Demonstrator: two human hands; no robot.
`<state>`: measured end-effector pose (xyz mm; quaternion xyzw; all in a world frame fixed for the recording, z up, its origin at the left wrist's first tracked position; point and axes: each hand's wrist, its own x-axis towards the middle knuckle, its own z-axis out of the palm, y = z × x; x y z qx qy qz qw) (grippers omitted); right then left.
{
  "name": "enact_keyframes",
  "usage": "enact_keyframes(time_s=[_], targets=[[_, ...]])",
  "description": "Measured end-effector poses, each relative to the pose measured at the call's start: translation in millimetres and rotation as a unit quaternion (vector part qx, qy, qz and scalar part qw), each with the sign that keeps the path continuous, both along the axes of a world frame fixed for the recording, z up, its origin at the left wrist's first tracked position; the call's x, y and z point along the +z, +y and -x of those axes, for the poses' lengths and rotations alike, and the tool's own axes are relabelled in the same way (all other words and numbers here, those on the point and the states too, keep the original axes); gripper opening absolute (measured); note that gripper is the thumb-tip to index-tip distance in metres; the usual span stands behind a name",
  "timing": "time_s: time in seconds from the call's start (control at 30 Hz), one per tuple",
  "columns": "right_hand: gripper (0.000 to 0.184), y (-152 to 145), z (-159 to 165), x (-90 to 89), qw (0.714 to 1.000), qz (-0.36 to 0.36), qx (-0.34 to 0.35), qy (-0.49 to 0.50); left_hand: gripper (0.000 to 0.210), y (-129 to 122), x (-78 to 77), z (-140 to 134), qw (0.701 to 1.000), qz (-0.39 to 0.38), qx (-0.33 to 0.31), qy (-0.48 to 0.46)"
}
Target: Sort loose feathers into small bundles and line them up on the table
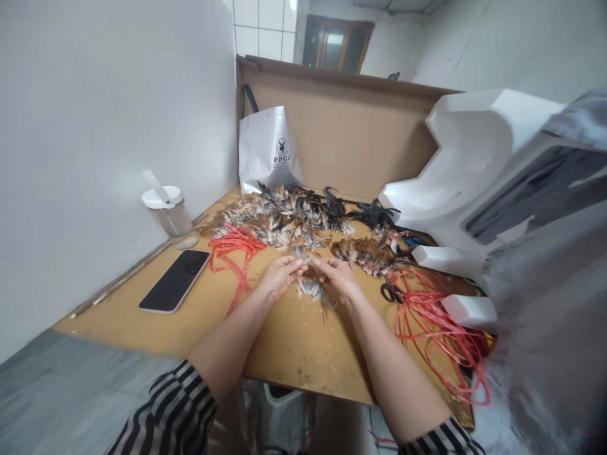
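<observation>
On the tan tabletop beside a pale wall, both hands pinch a feather tuft.

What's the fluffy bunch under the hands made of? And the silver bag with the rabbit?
The fluffy bunch: probably feathers, soft and matte, with wispy pale edges; whether they're real, I can't tell.

The silver bag: perhaps shiny plastic or coated paper, judging by its metallic gleam.

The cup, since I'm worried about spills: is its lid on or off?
On: the white lid covers the top of the upright cup.
</observation>
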<state>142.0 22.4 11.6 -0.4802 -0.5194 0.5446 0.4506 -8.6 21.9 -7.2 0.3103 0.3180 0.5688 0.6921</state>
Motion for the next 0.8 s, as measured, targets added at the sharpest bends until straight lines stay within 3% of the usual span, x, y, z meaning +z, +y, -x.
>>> enact_keyframes(time_s=[0.1,0.23,0.37,0.53,0.8], targets=[[0.033,-2.8,6.3,-1.8,0.999,0.002,0.037,0.023,0.007,-0.5,1.5,-1.3,1.000,0.000,0.017,-0.015],[0.031,-6.7,16.8,-1.9,0.995,-0.026,0.000,0.094,0.006,-2.5,2.2,-3.5,1.000,0.001,0.009,-0.018],[0.028,-6.4,18.1,-2.6,0.993,-0.025,-0.025,0.113,0.007,-4.8,1.7,-3.1,1.000,-0.005,-0.027,-0.003],[0.028,-3.1,6.8,1.3,0.993,-0.007,0.004,0.119,0.010,-7.1,4.2,0.9,0.995,0.017,-0.097,0.004],[0.027,-2.1,-0.3,5.4,0.994,0.005,0.027,0.104,0.016,-7.9,4.7,1.8,0.991,0.032,-0.126,0.020]])
